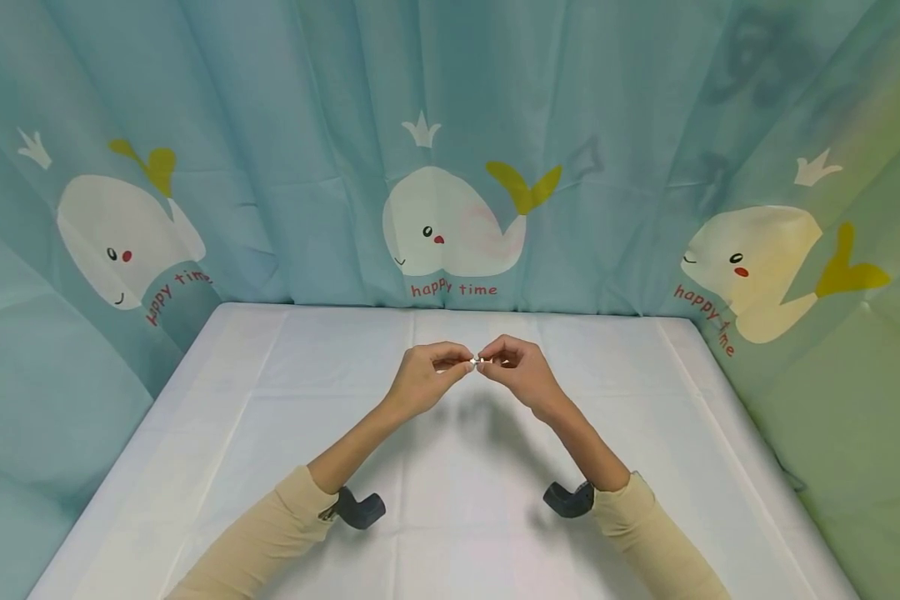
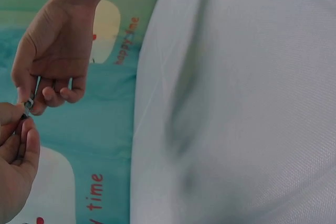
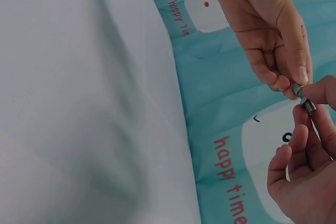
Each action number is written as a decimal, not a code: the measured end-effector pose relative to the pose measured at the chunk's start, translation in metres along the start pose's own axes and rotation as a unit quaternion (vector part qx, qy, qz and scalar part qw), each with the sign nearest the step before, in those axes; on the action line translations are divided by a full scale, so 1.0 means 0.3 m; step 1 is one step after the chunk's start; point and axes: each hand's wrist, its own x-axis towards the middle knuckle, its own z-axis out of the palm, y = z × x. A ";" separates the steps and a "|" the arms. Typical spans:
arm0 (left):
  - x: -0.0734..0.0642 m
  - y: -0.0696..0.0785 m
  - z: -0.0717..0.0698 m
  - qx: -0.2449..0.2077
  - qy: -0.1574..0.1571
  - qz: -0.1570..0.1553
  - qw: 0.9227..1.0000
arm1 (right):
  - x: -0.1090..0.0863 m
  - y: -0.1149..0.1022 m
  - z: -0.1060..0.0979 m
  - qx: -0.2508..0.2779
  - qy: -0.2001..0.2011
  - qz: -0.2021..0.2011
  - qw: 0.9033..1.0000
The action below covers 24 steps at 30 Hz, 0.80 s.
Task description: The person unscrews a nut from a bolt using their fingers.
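Note:
Above the middle of the white table (image 1: pixel 270 433) my two hands meet fingertip to fingertip. A small grey metal part (image 1: pixel 478 361) sits between them. My left hand (image 1: pixel 465 364) pinches one end of it with thumb and forefinger, the other fingers curled. My right hand (image 1: pixel 491 362) pinches the other end the same way. In the right wrist view the small metal part (image 3: pixel 303 97) looks like two short pieces end to end, the left hand (image 3: pixel 292 83) above and the right hand (image 3: pixel 311 109) below. In the left wrist view the part (image 2: pixel 28 104) is mostly hidden by fingers.
A white cloth covers the table. A blue curtain (image 1: pixel 450 167) printed with white whales and "happy time" hangs close behind and along both sides. Dark camera mounts (image 1: pixel 360 508) sit on both wrists over beige sleeves.

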 end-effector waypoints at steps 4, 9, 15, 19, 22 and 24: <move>-0.001 0.003 0.003 -0.001 0.001 -0.004 1.000 | 0.001 -0.006 -0.002 0.006 -0.008 -0.006 1.000; -0.001 0.008 0.004 -0.003 0.001 -0.013 1.000 | -0.003 -0.021 -0.004 0.015 -0.019 -0.008 1.000; 0.000 0.011 0.000 -0.011 0.003 -0.012 1.000 | -0.004 -0.011 -0.013 -0.007 -0.024 -0.001 1.000; 0.000 0.014 -0.004 -0.016 0.004 -0.011 1.000 | -0.002 -0.006 -0.015 -0.002 -0.021 0.017 1.000; 0.000 0.015 -0.003 -0.012 0.004 -0.015 1.000 | 0.001 0.006 -0.011 0.006 -0.019 0.025 0.999; 0.001 0.014 -0.001 -0.010 0.002 -0.015 1.000 | 0.000 0.009 -0.009 0.013 -0.017 0.025 0.999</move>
